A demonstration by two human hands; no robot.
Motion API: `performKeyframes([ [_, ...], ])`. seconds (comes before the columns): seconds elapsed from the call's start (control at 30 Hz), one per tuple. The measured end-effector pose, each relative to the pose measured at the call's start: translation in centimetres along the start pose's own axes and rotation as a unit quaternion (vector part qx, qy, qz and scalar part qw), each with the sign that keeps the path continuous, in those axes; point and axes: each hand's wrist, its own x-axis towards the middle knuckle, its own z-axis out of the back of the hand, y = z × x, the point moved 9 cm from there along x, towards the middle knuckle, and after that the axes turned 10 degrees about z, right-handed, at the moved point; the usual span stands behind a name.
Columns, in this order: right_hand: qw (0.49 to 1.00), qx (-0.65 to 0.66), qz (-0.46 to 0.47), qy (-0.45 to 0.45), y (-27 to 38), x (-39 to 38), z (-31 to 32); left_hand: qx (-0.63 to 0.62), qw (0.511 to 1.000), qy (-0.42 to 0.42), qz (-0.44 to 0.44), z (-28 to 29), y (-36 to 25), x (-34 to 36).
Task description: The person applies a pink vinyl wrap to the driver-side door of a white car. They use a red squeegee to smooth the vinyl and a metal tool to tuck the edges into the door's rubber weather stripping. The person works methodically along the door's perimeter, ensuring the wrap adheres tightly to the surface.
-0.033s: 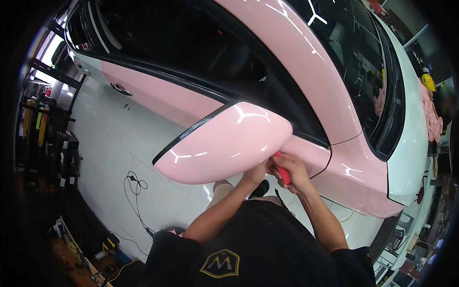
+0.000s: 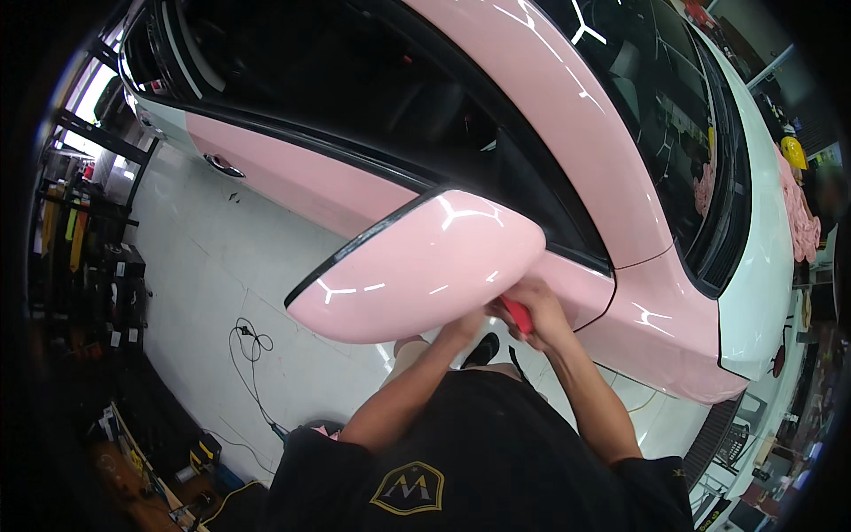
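A glossy pink side mirror housing (image 2: 417, 266) with a dark trim edge juts out from the pink car door (image 2: 301, 173). Under its lower right edge, my right hand (image 2: 539, 306) is closed around a flat red tool (image 2: 518, 315), partly covered by the fingers. My left hand (image 2: 468, 326) reaches below the housing, close beside the right one. Motion blur and the mirror hide its fingers, so its grip cannot be made out.
A pink front panel (image 2: 660, 328) meets a pale mint body panel (image 2: 762, 293) on the right. A dark cable (image 2: 253, 372) lies on the light tiled floor (image 2: 204, 266). Shelving with boxes (image 2: 115, 275) stands at left; crumpled pink material (image 2: 800, 208) lies at far right.
My right hand has turned slightly and covers more of the red tool's upper end. The red tool has shifted a little left. My left hand has moved slightly left and is more blurred.
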Motion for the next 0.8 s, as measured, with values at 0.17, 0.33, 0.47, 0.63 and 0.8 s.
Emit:
performKeyframes([
  [0.17,0.996,0.023,0.092,-0.002,-5.0,4.3,-1.9,0.082,0.995,0.035,-0.049,6.8,-4.1,-0.4],
  [0.33,0.998,-0.028,0.055,-0.009,-8.6,5.2,-3.0,0.256,0.954,0.061,-0.145,8.1,-8.1,2.7],
  [0.47,0.992,-0.092,-0.041,0.071,-5.8,7.5,-6.1,0.169,0.984,-0.010,0.052,9.3,-9.3,2.6],
  [0.63,0.985,-0.103,-0.047,0.127,-6.1,12.0,-13.0,0.087,0.996,0.001,0.026,15.7,-14.2,3.6],
  [0.8,0.993,-0.051,-0.013,0.102,-6.3,13.2,-14.3,0.115,0.992,0.000,0.051,17.8,-15.8,3.3],
])
